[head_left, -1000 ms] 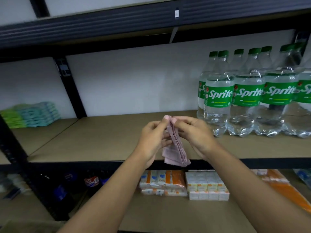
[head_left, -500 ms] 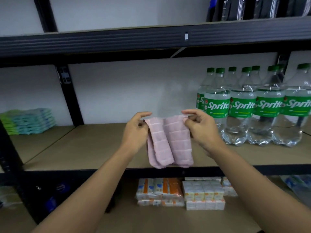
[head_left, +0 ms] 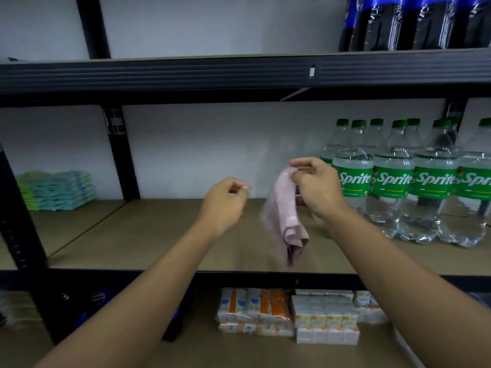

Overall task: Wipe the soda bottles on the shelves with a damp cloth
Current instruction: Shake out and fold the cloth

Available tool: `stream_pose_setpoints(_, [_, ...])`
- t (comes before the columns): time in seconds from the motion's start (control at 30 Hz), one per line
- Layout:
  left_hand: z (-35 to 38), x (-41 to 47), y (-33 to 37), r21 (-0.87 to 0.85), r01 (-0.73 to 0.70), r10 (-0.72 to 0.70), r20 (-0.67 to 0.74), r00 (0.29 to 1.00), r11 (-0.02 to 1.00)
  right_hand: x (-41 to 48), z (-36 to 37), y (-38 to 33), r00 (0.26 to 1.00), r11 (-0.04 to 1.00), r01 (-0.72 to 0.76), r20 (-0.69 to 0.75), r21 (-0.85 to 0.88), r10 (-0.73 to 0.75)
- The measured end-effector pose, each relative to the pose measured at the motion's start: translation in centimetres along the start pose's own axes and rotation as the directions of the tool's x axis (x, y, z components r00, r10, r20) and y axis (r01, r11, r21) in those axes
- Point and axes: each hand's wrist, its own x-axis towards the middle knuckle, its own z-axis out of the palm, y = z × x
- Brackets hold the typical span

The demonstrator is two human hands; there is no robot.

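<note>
Left hand [head_left: 225, 200] has let go of the cloth [head_left: 285, 216]; my right hand [head_left: 318, 189] alone holds it now.
Right thumb and fingers pinch the cloth's top edge, so it hangs blurred above the shelf [head_left: 159, 235], just left of the bottles [head_left: 390, 181]. My left fingers are curled, empty, apart from it.

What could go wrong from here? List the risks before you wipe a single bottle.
1. The cloth hangs bunched from a pinch of the right hand alone; it may slip onto the shelf.
2. The bottles stand packed together; a hard wipe on a front one might knock its neighbours.
3. The left hand holds nothing and steadies no bottle.
</note>
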Motion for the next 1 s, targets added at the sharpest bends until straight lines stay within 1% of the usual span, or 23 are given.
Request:
stream_pose_setpoints(0.07, [1.9, -1.2, 0.4, -0.219, 0.128, -0.091, 0.170, 0.981, 0.967, -0.5, 0.8, -0.3, 0.991, 0.998, -0.066, 0.117, 0.017, 0.063])
stream_pose_setpoints(0.1, [2.6, -1.4, 0.2, -0.266, 0.161, -0.111, 0.194, 0.975, 0.950, -0.8, 1.1, -0.4, 0.979, 0.995, -0.103, 0.175, 0.005, 0.100])
stream_pose_setpoints(0.17, [3.4, -1.4, -0.6, -0.330, 0.192, -0.146, 0.159, 0.976, 0.924, -1.5, 1.0, -0.3, 0.963, 0.992, -0.115, 0.240, -0.047, 0.123])
stream_pose_setpoints(0.2, [3.6, -1.3, -0.9, -0.382, 0.217, -0.175, 0.141, 0.974, 0.899, -1.7, 0.7, -0.1, 0.963, 0.991, -0.061, 0.255, -0.118, 0.090])
stream_pose_setpoints(0.23, [3.7, -1.3, -0.9, -0.441, 0.241, -0.202, 0.134, 0.970, 0.864, -1.9, 0.4, 0.3, 0.964, 0.972, 0.033, 0.265, -0.232, 0.030])
stream_pose_setpoints(0.27, [3.8, -1.4, -0.8, -0.485, 0.261, -0.224, 0.135, 0.965, 0.835, -2.3, 0.0, 0.7, 0.955, 0.923, 0.142, 0.296, -0.358, -0.032])
stream_pose_setpoints(0.3, [4.0, -1.4, -0.7, -0.514, 0.283, -0.248, 0.138, 0.959, 0.810, -2.9, -0.3, 1.1, 0.937, 0.864, 0.231, 0.342, -0.447, -0.074])
stream_pose_setpoints(0.37, [4.3, -1.3, -0.4, -0.550, 0.300, -0.274, 0.131, 0.953, 0.780, -3.9, -0.5, 1.9, 0.900, 0.774, 0.354, 0.417, -0.525, -0.129])
stream_pose_setpoints(0.4, [4.4, -1.2, -0.4, -0.556, 0.297, -0.282, 0.115, 0.953, 0.776, -4.3, -0.5, 2.2, 0.888, 0.745, 0.388, 0.437, -0.544, -0.144])
stream_pose_setpoints(0.53, [4.2, -1.5, -0.1, -0.512, 0.269, -0.278, 0.061, 0.959, 0.816, -5.1, -0.6, 2.5, 0.870, 0.680, 0.449, 0.457, -0.580, -0.184])
stream_pose_setpoints(0.63, [3.7, -1.8, -0.1, -0.497, 0.216, -0.231, 0.033, 0.972, 0.840, -5.0, -0.6, 2.3, 0.869, 0.665, 0.473, 0.429, -0.578, -0.245])
stream_pose_setpoints(0.7, [2.9, -1.8, -0.4, -0.426, 0.167, -0.190, -0.011, 0.982, 0.889, -4.5, -0.9, 1.7, 0.886, 0.667, 0.448, 0.394, -0.596, -0.243])
stream_pose_setpoints(0.73, [2.4, -1.6, -0.7, -0.346, 0.134, -0.158, -0.043, 0.986, 0.929, -4.1, -1.3, 1.4, 0.895, 0.663, 0.436, 0.374, -0.608, -0.244])
stream_pose_setpoints(0.8, [0.6, -1.1, -1.2, -0.083, 0.042, -0.050, -0.098, 0.994, 0.996, -3.1, -2.2, 0.9, 0.902, 0.622, 0.432, 0.326, -0.653, -0.284])
stream_pose_setpoints(0.83, [-0.6, -0.9, -1.4, 0.084, -0.007, 0.016, -0.103, 0.995, 0.996, -2.5, -2.8, 0.6, 0.901, 0.581, 0.431, 0.298, -0.690, -0.315])
stream_pose_setpoints(0.87, [-1.8, -0.7, -1.5, 0.239, -0.051, 0.075, -0.090, 0.993, 0.970, -1.8, -3.4, 0.4, 0.901, 0.537, 0.423, 0.272, -0.730, -0.339])
stream_pose_setpoints(0.9, [-3.0, -0.5, -1.6, 0.358, -0.088, 0.120, -0.066, 0.991, 0.930, -1.0, -4.0, 0.3, 0.903, 0.505, 0.407, 0.251, -0.761, -0.350])
stream_pose_setpoints(1.0, [-5.7, -0.4, -1.6, 0.574, -0.166, 0.194, 0.013, 0.981, 0.802, 0.5, -5.5, 0.1, 0.927, 0.471, 0.344, 0.212, -0.813, -0.310])
